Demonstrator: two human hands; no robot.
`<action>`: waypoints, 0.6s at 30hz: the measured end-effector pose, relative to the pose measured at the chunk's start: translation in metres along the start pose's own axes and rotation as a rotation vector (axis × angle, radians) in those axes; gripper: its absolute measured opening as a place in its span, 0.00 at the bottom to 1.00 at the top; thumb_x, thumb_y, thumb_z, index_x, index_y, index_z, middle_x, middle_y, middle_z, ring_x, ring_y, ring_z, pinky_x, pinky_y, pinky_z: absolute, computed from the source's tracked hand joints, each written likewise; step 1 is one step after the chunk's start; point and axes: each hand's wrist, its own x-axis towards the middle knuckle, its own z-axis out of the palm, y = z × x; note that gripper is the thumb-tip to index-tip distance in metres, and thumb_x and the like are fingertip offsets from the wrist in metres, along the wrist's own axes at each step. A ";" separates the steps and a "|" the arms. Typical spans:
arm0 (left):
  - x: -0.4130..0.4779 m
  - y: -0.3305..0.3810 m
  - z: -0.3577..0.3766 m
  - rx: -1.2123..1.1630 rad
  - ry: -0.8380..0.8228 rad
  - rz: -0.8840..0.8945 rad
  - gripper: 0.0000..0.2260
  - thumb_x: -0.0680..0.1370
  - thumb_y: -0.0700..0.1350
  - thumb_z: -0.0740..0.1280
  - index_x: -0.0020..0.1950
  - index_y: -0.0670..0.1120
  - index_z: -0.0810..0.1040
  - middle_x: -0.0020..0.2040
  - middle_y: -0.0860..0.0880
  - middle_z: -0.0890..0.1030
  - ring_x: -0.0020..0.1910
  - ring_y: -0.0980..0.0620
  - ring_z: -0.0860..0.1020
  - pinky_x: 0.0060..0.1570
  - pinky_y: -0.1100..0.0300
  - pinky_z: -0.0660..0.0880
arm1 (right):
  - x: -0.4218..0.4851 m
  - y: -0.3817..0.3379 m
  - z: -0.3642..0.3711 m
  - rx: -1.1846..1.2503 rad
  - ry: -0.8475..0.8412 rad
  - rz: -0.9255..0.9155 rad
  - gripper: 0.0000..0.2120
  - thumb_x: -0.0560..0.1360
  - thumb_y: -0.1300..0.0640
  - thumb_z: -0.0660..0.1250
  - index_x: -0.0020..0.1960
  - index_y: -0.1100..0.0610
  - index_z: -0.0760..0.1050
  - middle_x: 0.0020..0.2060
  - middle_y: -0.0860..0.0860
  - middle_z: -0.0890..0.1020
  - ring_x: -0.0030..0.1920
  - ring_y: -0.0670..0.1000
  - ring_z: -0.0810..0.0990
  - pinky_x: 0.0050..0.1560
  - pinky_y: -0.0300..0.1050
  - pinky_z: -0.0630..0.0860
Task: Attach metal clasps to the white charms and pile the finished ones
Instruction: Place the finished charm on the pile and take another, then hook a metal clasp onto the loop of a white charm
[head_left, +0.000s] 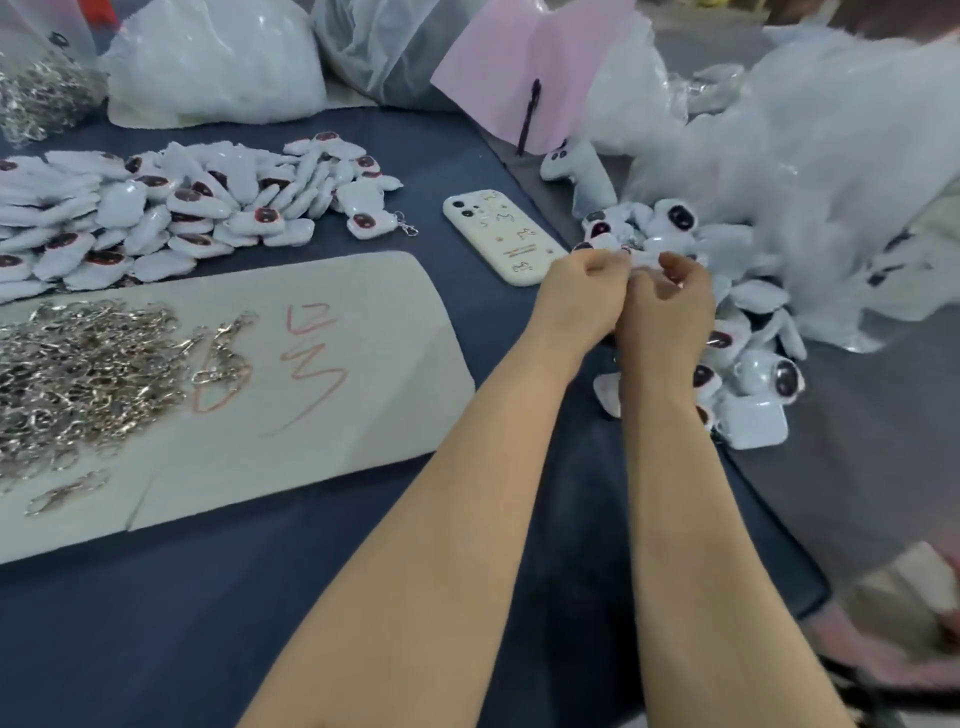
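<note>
Both hands meet over the right-hand heap of white charms (748, 364). My left hand (582, 296) and my right hand (670, 306) have curled fingers and together pinch one white charm (636, 258) between them; whether a clasp is in the fingers I cannot tell. A large pile of white charms with dark red faces (156, 213) lies at the far left, one at its right edge carrying a metal clasp (408, 224). A heap of loose metal clasps (78, 374) rests on a white sheet (363, 374) at the left.
A cream phone (498, 236) lies between the two charm heaps. Clear plastic bags (810, 156) spill over the right side, more bags (218, 57) stand at the back, along with pink paper (519, 62). A bag of clasps (36, 98) sits far left.
</note>
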 end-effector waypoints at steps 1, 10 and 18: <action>0.000 0.000 0.005 0.021 -0.007 -0.001 0.13 0.80 0.45 0.59 0.55 0.39 0.79 0.45 0.48 0.79 0.40 0.56 0.74 0.37 0.67 0.70 | 0.001 0.003 -0.003 0.006 0.000 -0.011 0.15 0.76 0.61 0.61 0.63 0.57 0.70 0.54 0.52 0.78 0.50 0.46 0.78 0.51 0.37 0.76; -0.002 -0.002 0.009 -0.055 0.034 -0.049 0.10 0.80 0.43 0.60 0.55 0.43 0.78 0.41 0.54 0.77 0.39 0.61 0.74 0.35 0.69 0.71 | -0.005 0.004 0.000 0.017 0.002 -0.020 0.08 0.75 0.63 0.61 0.52 0.54 0.73 0.47 0.44 0.78 0.51 0.44 0.77 0.58 0.45 0.76; -0.005 0.004 -0.018 -0.114 0.184 -0.037 0.10 0.79 0.44 0.60 0.56 0.46 0.78 0.53 0.50 0.81 0.52 0.54 0.78 0.41 0.64 0.74 | -0.015 -0.008 0.027 0.043 -0.126 -0.078 0.08 0.75 0.62 0.63 0.52 0.52 0.71 0.47 0.45 0.78 0.49 0.44 0.77 0.52 0.39 0.75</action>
